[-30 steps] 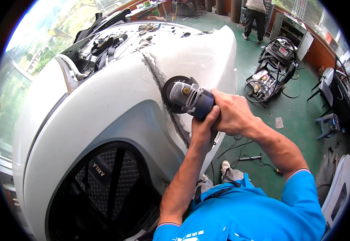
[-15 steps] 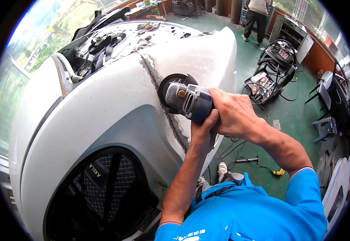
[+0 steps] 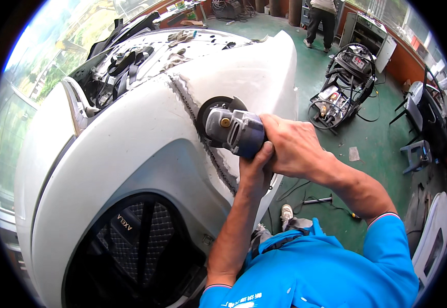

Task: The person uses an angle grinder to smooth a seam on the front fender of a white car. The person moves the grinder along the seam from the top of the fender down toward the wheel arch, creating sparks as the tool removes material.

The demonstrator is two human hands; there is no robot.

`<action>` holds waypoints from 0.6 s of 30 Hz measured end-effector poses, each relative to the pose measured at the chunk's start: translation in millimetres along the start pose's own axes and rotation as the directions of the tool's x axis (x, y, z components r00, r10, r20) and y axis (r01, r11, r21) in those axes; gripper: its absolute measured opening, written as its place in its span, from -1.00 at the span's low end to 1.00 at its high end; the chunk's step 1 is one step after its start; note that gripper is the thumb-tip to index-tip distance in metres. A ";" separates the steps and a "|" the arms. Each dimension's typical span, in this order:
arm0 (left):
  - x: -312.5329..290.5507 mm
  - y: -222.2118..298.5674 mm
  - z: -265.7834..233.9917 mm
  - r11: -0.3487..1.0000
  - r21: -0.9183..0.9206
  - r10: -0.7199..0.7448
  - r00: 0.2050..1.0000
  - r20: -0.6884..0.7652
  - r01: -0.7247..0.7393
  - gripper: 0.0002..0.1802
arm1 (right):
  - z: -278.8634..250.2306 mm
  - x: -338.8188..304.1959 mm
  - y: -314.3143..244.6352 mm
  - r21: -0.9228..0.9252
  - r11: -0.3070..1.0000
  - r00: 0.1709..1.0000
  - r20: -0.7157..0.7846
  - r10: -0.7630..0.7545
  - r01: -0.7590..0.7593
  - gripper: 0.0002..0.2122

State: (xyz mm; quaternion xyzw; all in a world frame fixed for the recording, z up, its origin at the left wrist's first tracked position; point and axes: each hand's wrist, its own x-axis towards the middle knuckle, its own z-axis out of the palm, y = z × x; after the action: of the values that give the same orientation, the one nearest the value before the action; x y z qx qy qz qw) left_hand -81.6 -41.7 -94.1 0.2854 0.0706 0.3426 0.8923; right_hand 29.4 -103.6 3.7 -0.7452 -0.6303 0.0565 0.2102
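Both my hands are wrapped round an angle grinder, whose dark disc meets the rough weld seam on a white car body panel. My left hand grips the tool from below, thumb up along its body. From the right, my right hand closes over the grinder's rear part. Bare, scraped metal borders the seam, which runs from the upper panel down to near my left wrist. The disc hides part of the seam, and the hands hide the tool's back end.
Below the panel is a dark opening with a quilted seat. Gloves lie on the car's upper side. Across the green floor stand a wheeled machine with cables, a cabinet, a stool and another person. Cables trail near my feet.
The grinder and both hands sit slightly further left in the picture, while the whole view has shifted a little. The grip on the tool stays the same.
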 end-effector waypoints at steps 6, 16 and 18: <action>-21.7 -17.2 -7.2 0.973 0.215 -0.078 0.995 -0.058 0.089 -0.21 | 20.2 -25.4 16.4 0.076 0.994 0.996 0.049 0.070 -0.074 -0.48; -25.1 3.3 15.2 0.954 0.295 0.004 0.988 -0.152 0.042 -0.31 | 19.8 -11.0 14.8 0.223 0.974 0.996 0.083 0.022 -0.040 -0.61; -17.3 11.6 19.8 0.934 0.355 0.018 0.986 -0.164 0.042 -0.35 | 18.4 -2.8 16.7 0.256 0.967 0.999 0.045 -0.001 -0.011 -0.62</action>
State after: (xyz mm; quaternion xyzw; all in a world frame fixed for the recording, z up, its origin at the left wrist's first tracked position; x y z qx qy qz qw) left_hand -95.0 -55.1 -72.5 0.4130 0.2067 0.3411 0.8188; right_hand 37.7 -103.8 -19.9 -0.7119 -0.6204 0.1546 0.2905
